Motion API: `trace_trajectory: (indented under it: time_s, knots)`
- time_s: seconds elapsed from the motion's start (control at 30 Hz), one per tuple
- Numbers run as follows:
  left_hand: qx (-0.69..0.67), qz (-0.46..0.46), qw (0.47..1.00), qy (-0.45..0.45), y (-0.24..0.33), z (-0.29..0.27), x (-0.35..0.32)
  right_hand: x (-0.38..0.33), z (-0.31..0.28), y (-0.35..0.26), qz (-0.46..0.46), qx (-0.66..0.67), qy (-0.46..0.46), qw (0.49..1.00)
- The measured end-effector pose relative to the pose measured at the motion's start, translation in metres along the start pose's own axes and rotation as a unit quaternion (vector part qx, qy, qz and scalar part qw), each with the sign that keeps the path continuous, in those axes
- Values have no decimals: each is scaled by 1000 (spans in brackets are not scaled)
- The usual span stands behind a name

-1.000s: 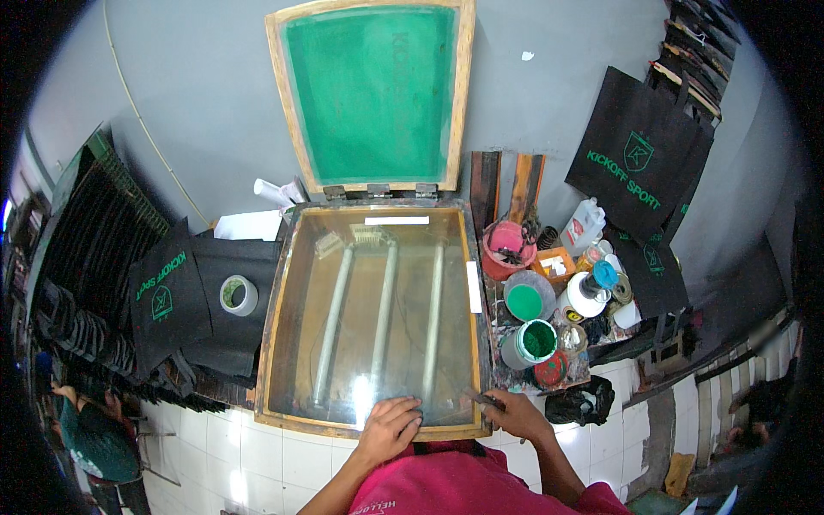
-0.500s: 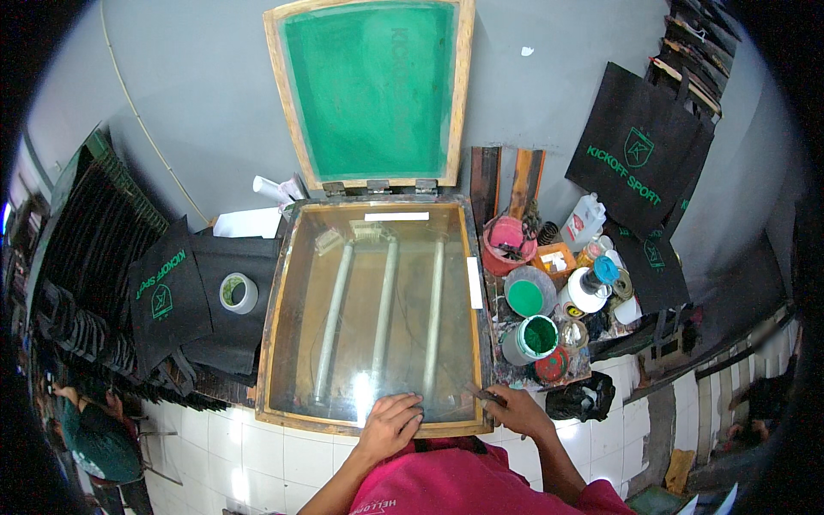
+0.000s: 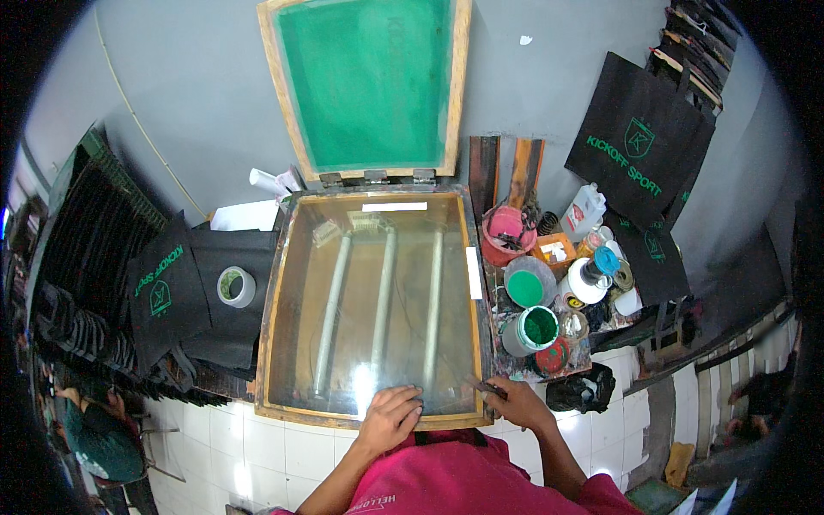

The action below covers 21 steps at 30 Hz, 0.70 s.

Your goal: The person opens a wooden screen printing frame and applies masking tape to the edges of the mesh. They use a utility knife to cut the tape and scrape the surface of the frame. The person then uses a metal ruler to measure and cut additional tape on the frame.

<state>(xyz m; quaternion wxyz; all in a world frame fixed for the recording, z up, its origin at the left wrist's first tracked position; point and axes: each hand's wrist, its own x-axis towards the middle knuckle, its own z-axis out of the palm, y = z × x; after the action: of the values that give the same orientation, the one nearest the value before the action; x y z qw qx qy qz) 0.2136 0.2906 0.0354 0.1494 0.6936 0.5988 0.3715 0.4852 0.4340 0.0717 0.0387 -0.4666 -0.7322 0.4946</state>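
My left hand (image 3: 392, 417) rests flat on the front edge of a glass-topped wooden box (image 3: 287, 414), its fingers stretched out and holding nothing. Pale tubes (image 3: 384, 300) show through the glass. At the box's front right corner, my right hand (image 3: 520, 403) is closed around a thin dark tool (image 3: 491, 389); its tip points at the glass, and its exact kind is too small to tell. Hinged to the box's far side, a wood-framed printing screen (image 3: 369, 86) with green mesh stands raised. White strips (image 3: 475, 273) lie along the glass's right and far edges.
On the right, a stained side table (image 3: 506, 365) carries a tub of green ink (image 3: 525, 333), a grey bowl (image 3: 530, 283), a pink bucket (image 3: 508, 233) and bottles (image 3: 584, 283). Black bags (image 3: 223, 322) and a tape roll (image 3: 247, 292) lie left. Another person (image 3: 99, 438) sits far left.
The whole view has shifted slightly, so the box and screen appear a little higher. Both hands keep nearly the same places, the right still gripping the dark tool.
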Motion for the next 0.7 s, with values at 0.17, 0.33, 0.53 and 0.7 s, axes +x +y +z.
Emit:
trace_trajectory:
  time_s: [0.17,0.33,0.53,0.7]
  knots:
    - [1,3,1000,1,1,0,1,3,6,16,-49,2,26,998]
    - [1,2,1000,2,1,0,1,0,-3,-4,26,-17,-18,999]
    - [2,3,1000,1,0,-1,3,-1,-5,-6,10,-24,-12,1000]
    - [14,14,1000,9,-1,1,1,3,5,14,-54,-12,21,998]
